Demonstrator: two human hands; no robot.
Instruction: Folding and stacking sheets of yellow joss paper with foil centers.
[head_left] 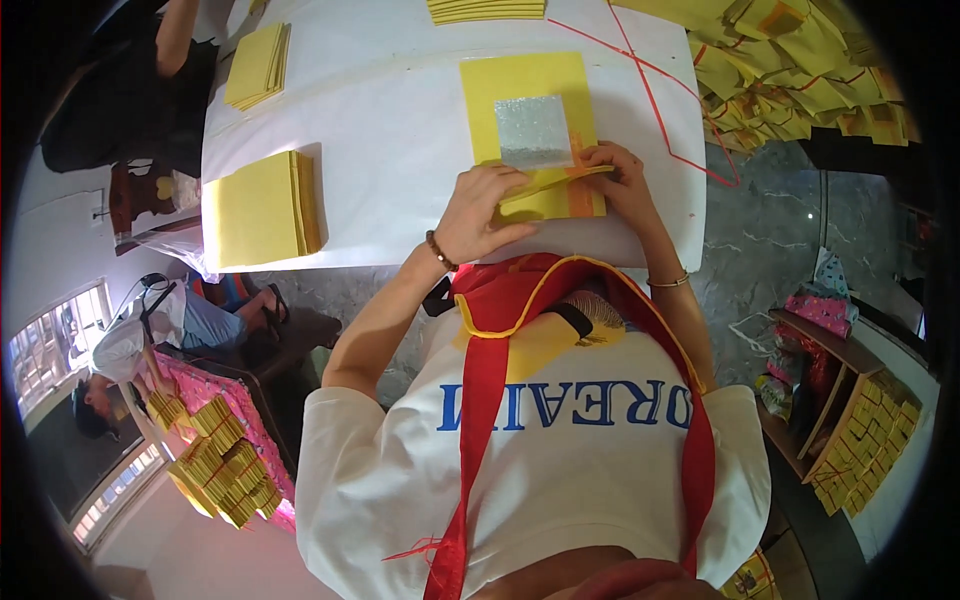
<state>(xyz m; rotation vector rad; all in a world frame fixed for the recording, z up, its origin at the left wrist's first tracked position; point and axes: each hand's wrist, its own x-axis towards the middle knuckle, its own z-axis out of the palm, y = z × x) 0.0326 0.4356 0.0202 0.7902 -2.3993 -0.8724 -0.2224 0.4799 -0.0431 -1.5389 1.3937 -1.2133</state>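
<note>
A yellow paper sheet [525, 78] lies on the table in front of me, with a silver foil square [532, 128] on its middle and an orange patch along its right side. Its near part is lifted into a raised fold [545, 184]. My left hand [482, 212] grips the left end of this fold, thumb on the near side and fingers curled over the far side. At the fold's right end, my right hand [622, 183] pinches the paper between thumb and fingers. Whether one sheet or more lies under the fold, I cannot tell.
Stacks of yellow paper stand on the white table [390, 130]: a thick stack [255, 210], a thinner stack [257, 65] and a far stack [487, 10]. Red string [652, 105] crosses the right side. Tied yellow bundles [800, 75] are heaped beyond. Another person [125, 110] stands at far left.
</note>
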